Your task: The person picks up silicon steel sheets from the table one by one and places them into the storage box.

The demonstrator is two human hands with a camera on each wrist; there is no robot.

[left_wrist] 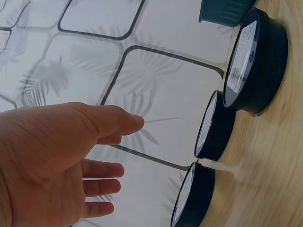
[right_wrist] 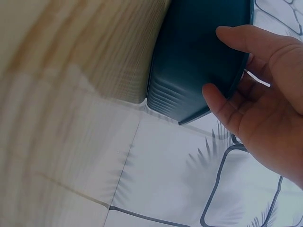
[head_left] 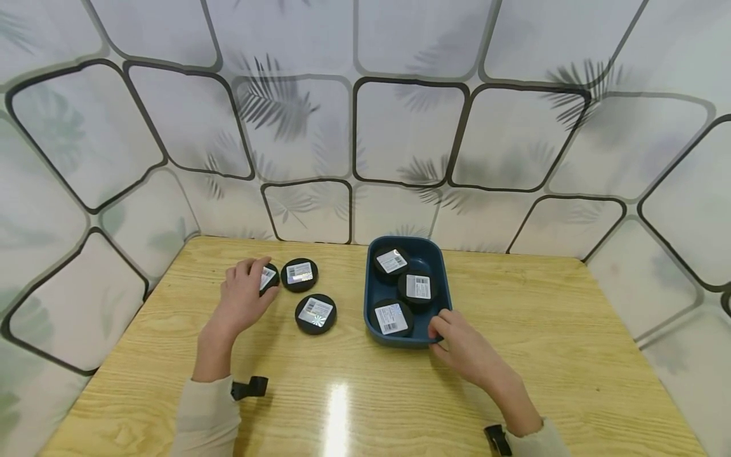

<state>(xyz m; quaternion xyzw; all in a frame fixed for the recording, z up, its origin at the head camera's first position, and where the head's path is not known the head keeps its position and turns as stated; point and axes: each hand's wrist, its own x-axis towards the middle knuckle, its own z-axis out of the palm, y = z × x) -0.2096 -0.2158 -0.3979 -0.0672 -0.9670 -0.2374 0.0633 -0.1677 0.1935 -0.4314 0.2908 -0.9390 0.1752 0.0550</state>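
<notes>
On the left of the table my left hand (head_left: 245,295) hovers with fingers spread loosely over a flat black round tub (head_left: 269,278), partly hidden by the hand in the head view. The left wrist view shows the left hand (left_wrist: 61,161) holding nothing, apart from the tubs. Two more such tubs, one at the back (head_left: 299,274) and one nearer (head_left: 316,314), lie label up beside it. My right hand (head_left: 468,349) grips the near right corner of a dark blue bin (head_left: 445,279); in the right wrist view its thumb lies on the bin's outer wall (right_wrist: 189,56).
Inside the bin lie three black tubs (head_left: 419,287) with white labels, the back two overlapping. A patterned backdrop (head_left: 400,139) rises behind the wooden table (head_left: 354,400) and on both sides. Black straps (head_left: 249,388) sit at the wrists.
</notes>
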